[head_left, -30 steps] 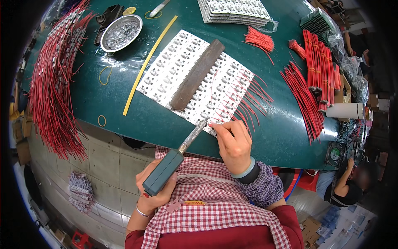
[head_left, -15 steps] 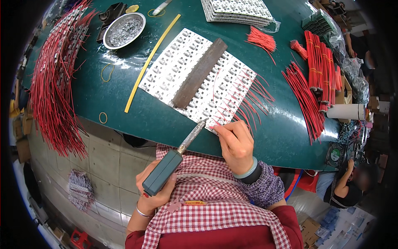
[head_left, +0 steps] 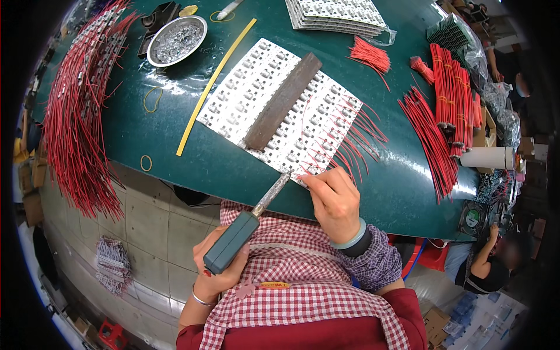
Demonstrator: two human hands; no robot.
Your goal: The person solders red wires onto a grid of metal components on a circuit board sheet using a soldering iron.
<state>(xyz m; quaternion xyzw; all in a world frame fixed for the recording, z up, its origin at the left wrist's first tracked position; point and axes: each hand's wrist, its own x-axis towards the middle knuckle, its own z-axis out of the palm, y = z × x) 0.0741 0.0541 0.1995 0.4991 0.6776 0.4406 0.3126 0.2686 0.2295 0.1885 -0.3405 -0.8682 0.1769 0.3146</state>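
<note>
My left hand [head_left: 220, 262] is wrapped round the dark green body of a soldering gun [head_left: 233, 242]. Its metal tip reaches the near corner of a white circuit board panel [head_left: 230, 87], which carries rows of small metal parts. At that same corner my right hand [head_left: 335, 201] pinches a thin red wire, its end largely covered by the fingertips. Several red wires [head_left: 356, 140] stick out from the panel's right edge. Across the panel lies a dark, worn bar [head_left: 283, 102].
A metal bowl of solder scraps [head_left: 176, 41], a yellow strip [head_left: 216, 87] and a heap of red-wired boards [head_left: 81, 116] are on the left. Bundled red wires [head_left: 446, 87] and a white cylinder [head_left: 487, 157] lie right. Stacked panels [head_left: 335, 14] stand at the back. A co-worker [head_left: 496, 256] sits far right.
Almost nothing differs. Both hands, with the soldering gun and wire, stay at the panel's near corner; the whole picture has shifted very slightly.
</note>
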